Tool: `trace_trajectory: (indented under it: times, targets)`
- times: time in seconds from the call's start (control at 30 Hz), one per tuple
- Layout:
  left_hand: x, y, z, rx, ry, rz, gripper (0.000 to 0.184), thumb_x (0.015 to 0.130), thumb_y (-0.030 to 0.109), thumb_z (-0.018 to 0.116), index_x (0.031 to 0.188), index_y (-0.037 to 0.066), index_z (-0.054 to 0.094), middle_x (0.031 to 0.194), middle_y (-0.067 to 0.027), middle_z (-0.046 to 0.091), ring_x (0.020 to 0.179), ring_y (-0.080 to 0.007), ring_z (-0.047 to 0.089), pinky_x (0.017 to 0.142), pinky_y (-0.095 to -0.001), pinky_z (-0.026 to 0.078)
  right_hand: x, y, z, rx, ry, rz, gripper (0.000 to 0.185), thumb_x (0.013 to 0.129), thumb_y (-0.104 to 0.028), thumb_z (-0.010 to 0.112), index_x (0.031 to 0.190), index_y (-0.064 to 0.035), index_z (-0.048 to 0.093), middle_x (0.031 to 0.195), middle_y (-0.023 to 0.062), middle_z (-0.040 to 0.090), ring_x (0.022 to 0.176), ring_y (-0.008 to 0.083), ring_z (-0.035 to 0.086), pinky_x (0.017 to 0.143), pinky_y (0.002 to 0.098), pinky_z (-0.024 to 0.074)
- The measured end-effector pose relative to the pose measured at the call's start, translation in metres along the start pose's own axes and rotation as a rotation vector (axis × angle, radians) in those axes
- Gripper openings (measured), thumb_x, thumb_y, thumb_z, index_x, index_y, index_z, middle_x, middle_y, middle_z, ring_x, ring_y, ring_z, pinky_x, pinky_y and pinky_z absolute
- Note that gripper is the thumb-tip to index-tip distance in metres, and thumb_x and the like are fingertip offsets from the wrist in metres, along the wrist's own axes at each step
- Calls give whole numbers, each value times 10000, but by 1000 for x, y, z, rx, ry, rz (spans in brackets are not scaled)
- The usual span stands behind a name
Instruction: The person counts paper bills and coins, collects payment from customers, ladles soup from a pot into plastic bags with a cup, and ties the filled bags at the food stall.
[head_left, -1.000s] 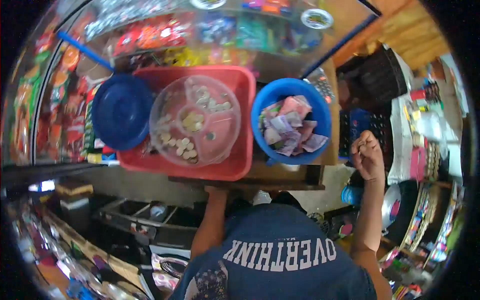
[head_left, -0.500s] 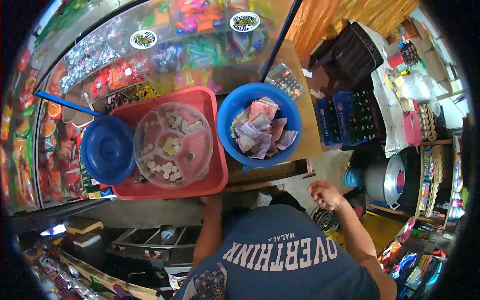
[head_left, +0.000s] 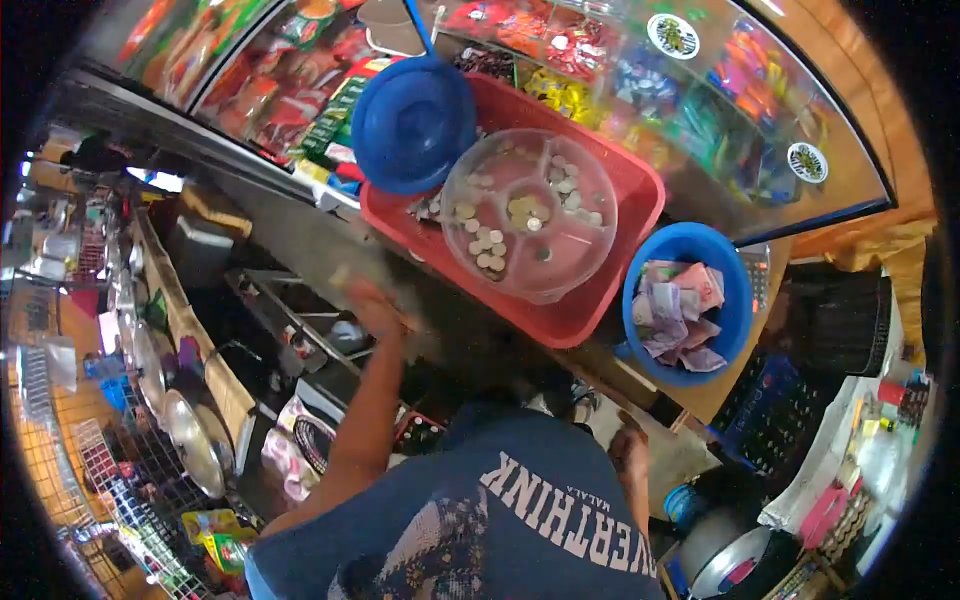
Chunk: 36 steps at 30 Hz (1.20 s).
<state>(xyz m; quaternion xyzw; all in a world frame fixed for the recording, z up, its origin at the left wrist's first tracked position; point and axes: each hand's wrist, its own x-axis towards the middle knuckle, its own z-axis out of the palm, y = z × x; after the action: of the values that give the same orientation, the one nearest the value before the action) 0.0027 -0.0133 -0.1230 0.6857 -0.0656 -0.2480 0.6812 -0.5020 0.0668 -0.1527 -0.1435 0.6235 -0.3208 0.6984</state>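
Navy shirt (head_left: 535, 490), white block lettering (head_left: 568, 517), floral print (head_left: 440, 540).

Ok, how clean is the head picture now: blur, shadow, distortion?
Head view: left hand smeared, fingers unreadable; right hand dim, finger detail weak; deep shadow below the red tray; sweets behind the glass look soft; shirt lettering readable; wide-lens curvature bends straight edges, corners black.
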Motion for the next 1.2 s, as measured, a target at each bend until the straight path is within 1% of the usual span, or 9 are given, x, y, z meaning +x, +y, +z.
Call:
trace_trajectory:
  times: [0.13,0.23,0.33,0.47,0.6,0.67,0.83,0.97,1.2]
  targets:
    - [88,101,9,125,130,689,257,969,227,503,1122,41,591,738,40,525,549,-53,399,491,-208,314,15,-14,88,-96,-213,-82,434,897,-447,528,1063,-52,600,535,-49,371,405,69,299,391,227,226]
    - [98,177,71,501,-137,993,403,928,314,582,1155,-18,580,1080,-155,645,960,-231,615,834,-347,466,21,-20,108,153,-207,81,459,901,-498,504,991,-57,596,536,-47,388,398,80,290,389,238,237]
    - [152,183,101,991,-166,998,644,765,476,720,1154,-21,594,1071,-208,637,1010,-333,606,903,-408,444,24,-26,118,440,-88,275,426,895,-485,502,927,-69,588,551,-35,424,388,91,302,382,247,275]
    - [147,195,128,1099,-340,816,595,793,393,705,1174,-45,576,1084,-215,633,1006,-315,609,905,-386,443,6,-16,120,523,-84,300,363,881,-432,525,932,-77,578,593,-17,447,405,89,327,379,243,302]
    - [148,190,130,774,-497,820,439,855,243,642,1197,-23,574,1097,-168,640,986,-239,604,883,-353,448,0,38,110,399,64,272,316,886,-398,529,951,-93,575,631,-11,479,432,76,357,368,222,279]
    - [142,210,129,714,-438,772,445,870,219,621,1230,-33,544,1135,-151,627,1023,-226,584,914,-350,432,23,76,86,74,-151,135,217,879,-268,569,1016,-101,578,630,-25,470,461,65,383,381,225,286]
    - [88,270,118,218,-537,577,436,883,138,631,1270,-9,492,1187,-134,590,1048,-228,577,924,-358,453,17,-12,119,158,-117,25,275,791,-105,679,1055,-77,604,713,-5,573,540,108,470,488,283,397]
    - [7,280,126,173,-622,468,484,872,150,648,1297,12,460,1220,-136,568,1060,-238,578,932,-382,464,54,-35,119,294,-155,-111,339,793,-33,622,1125,-56,560,644,-23,477,464,91,405,410,243,279]
    - [-152,181,227,392,-1097,315,346,811,62,671,1138,3,577,1048,-84,642,961,-163,591,858,-310,472,32,-36,70,-76,-262,-152,279,806,-44,625,1077,-10,568,801,57,559,671,151,547,561,251,448]
